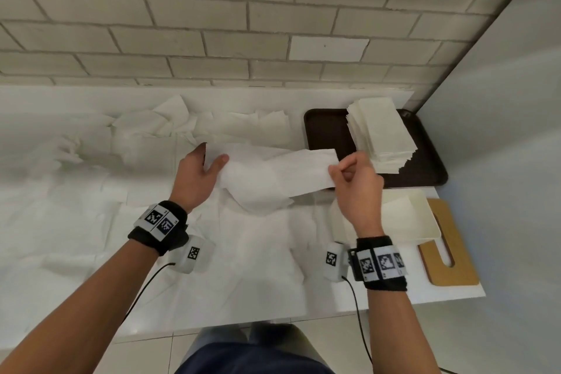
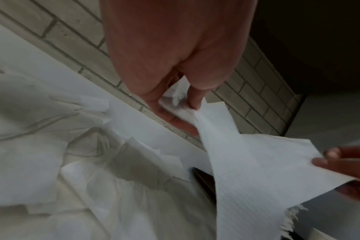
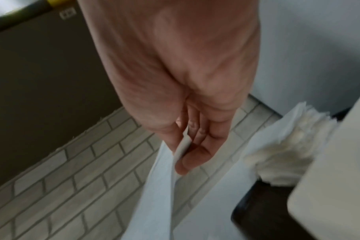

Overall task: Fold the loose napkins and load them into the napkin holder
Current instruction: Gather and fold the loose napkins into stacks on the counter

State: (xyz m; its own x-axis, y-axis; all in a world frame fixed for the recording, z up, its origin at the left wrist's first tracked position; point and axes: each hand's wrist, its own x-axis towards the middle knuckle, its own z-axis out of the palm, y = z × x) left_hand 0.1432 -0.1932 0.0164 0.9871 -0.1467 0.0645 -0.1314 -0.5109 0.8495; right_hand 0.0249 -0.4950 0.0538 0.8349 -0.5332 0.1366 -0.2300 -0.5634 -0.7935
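Observation:
A white napkin (image 1: 279,174) hangs stretched between my two hands above the counter. My left hand (image 1: 202,168) pinches its left end, seen bunched between thumb and finger in the left wrist view (image 2: 187,104). My right hand (image 1: 352,174) pinches the right edge (image 3: 182,149). A cream napkin holder (image 1: 425,222) lies below my right wrist at the counter's right. A stack of folded napkins (image 1: 382,130) sits on a dark brown tray (image 1: 324,130). Loose napkins (image 1: 91,191) cover the counter.
A brick wall (image 1: 212,24) runs behind the counter and a plain wall (image 1: 501,100) closes the right side. A wooden board (image 1: 449,252) with a slot lies under the holder at the counter's right edge. Cables trail from both wrist cameras.

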